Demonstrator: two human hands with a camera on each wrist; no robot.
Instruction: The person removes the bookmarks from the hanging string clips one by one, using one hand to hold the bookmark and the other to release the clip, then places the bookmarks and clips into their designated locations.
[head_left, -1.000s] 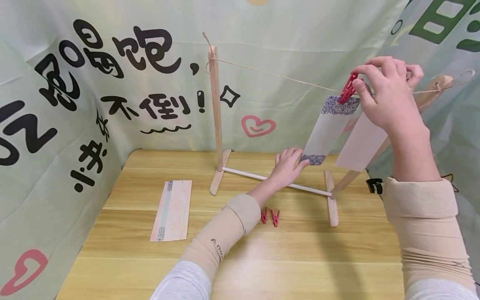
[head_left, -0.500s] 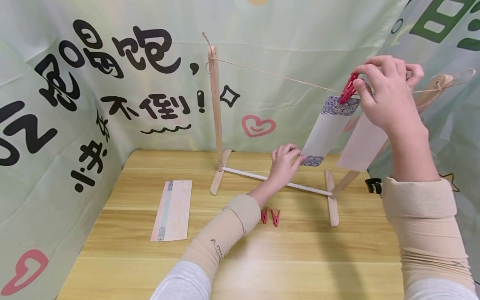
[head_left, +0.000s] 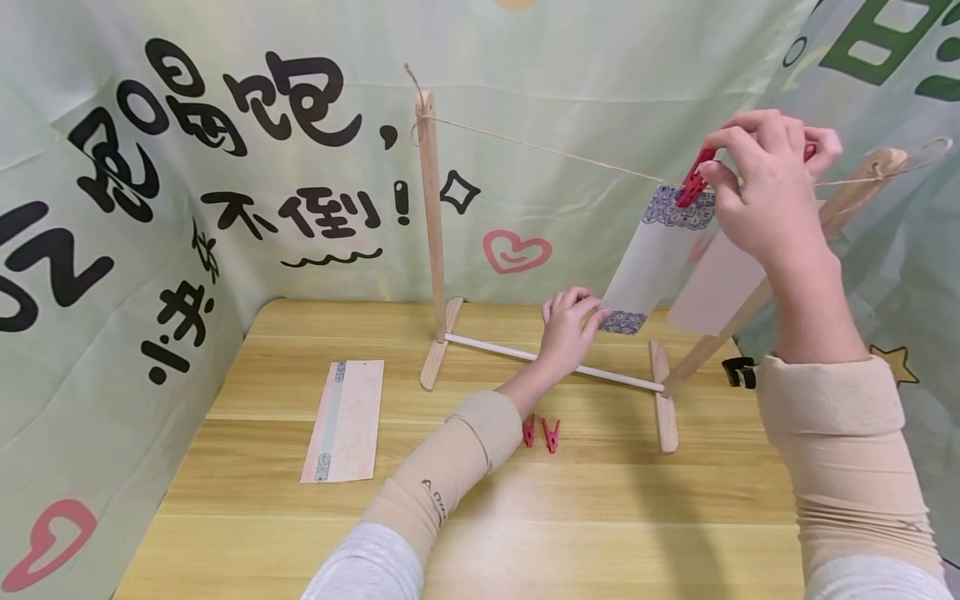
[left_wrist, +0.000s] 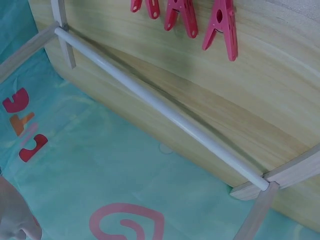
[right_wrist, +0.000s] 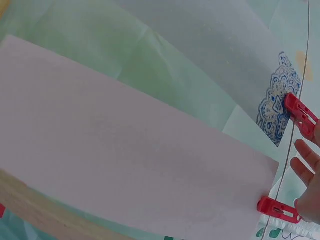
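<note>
The left wrist cam has three loose red pegs (left_wrist: pixel 220 27) on the table (head_left: pixel 600 517); the head view only shows two, right beside the left sleeve (head_left: pixel 495 417). The right wrist view gives you the second peg (right_wrist: pixel 278 209), clamped on a plain pinkish card (right_wrist: pixel 145 140). From the head you barely get a red bit of it between the fingers.

The patterned card (head_left: pixel 648 254) hangs tilted off the string (head_left: pixel 551 151), nearer its right end, above the table's far edge. It's a long whitish strip with a lacy blue band at top and bottom, the top one scalloped. Right hand (head_left: pixel 772 187) has thumb and finger pinched on the red peg (head_left: pixel 694 178), which bites the card's top edge right at the string. Left hand (head_left: pixel 568 332) pinches the card's bottom left corner.

Rack's simple: pale wooden posts (head_left: pixel 431 217) on flat feet with rounded ends, joined low down by a smooth white rod (head_left: pixel 487 346). String looks thin and twiny. Another card, pink with a bluish stripe (head_left: pixel 354 421), lies flat near the table's left edge. Wrinkly pale green cloth (head_left: pixel 315 200) behind, black lettering on it.
</note>
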